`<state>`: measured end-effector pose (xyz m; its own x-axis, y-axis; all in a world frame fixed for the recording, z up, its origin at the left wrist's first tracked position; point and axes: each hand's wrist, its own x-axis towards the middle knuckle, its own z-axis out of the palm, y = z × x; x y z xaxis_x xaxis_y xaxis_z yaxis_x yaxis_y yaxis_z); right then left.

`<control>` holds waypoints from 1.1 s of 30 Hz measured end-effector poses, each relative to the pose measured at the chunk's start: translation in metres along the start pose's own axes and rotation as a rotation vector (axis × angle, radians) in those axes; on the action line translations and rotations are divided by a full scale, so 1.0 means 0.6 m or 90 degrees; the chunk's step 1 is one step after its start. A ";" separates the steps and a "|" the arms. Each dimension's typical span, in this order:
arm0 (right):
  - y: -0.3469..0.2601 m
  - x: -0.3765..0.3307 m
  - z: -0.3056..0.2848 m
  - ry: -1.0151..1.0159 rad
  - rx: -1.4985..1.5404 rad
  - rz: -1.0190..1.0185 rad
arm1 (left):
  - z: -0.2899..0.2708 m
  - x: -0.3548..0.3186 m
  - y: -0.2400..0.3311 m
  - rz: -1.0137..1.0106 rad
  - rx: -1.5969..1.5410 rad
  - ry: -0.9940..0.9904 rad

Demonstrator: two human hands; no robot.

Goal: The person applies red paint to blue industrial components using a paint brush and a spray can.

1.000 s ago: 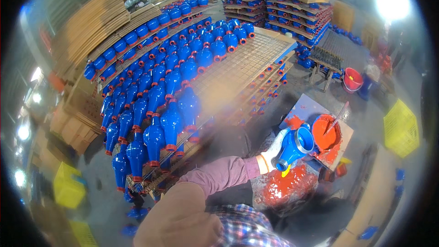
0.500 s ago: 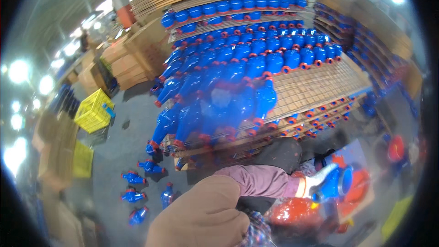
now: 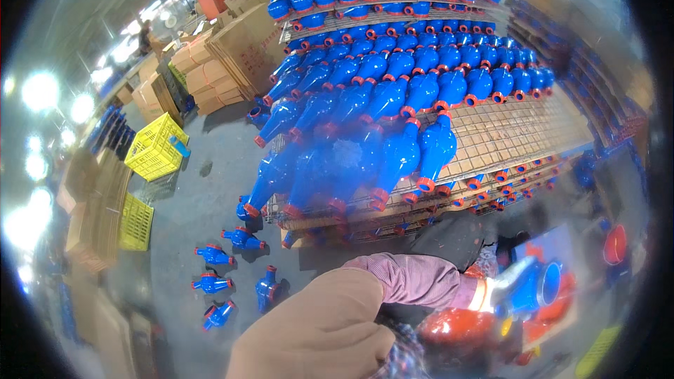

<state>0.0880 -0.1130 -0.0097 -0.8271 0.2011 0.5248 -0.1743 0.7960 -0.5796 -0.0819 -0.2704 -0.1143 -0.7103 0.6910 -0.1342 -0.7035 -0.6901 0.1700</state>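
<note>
My left arm, in a brown outer layer and a purple sleeve, reaches across to the lower right. At its end my left hand (image 3: 511, 285), in a whitish glove, closes round a blue valve body (image 3: 528, 293). The valve's round, wide opening faces right. Just below the hand lies a glossy red mass (image 3: 456, 328), and a small yellow object (image 3: 506, 326) shows beside it. Behind the valve is a red-smeared board (image 3: 551, 249). I cannot make out my right hand.
A rack (image 3: 516, 130) carries rows of blue valve bodies (image 3: 423, 91) with red ends. Several smaller ones (image 3: 214, 254) lie on the grey floor at left. Yellow crates (image 3: 156, 149) and cardboard stacks (image 3: 239, 63) stand beyond. A red round container (image 3: 614, 244) is at far right.
The whole view has shifted, so the rack and floor pieces appear farther right. My left hand still grips the valve body, whose opening now shows more fully.
</note>
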 end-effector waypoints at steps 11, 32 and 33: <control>0.048 -0.026 0.152 0.013 -0.088 -0.281 | 0.018 -0.020 -0.003 0.017 -0.104 -0.031; 0.242 0.034 0.097 0.284 0.259 0.353 | 0.000 -0.045 0.081 -0.086 -0.019 0.162; 0.260 0.043 0.104 0.264 0.252 0.358 | -0.003 -0.044 0.083 -0.077 0.024 0.150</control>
<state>0.0062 -0.0193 -0.1251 -0.5951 0.7694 0.2322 -0.0307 0.2669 -0.9632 -0.0983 -0.3232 -0.1038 -0.6107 0.6959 -0.3779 -0.7852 -0.5941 0.1749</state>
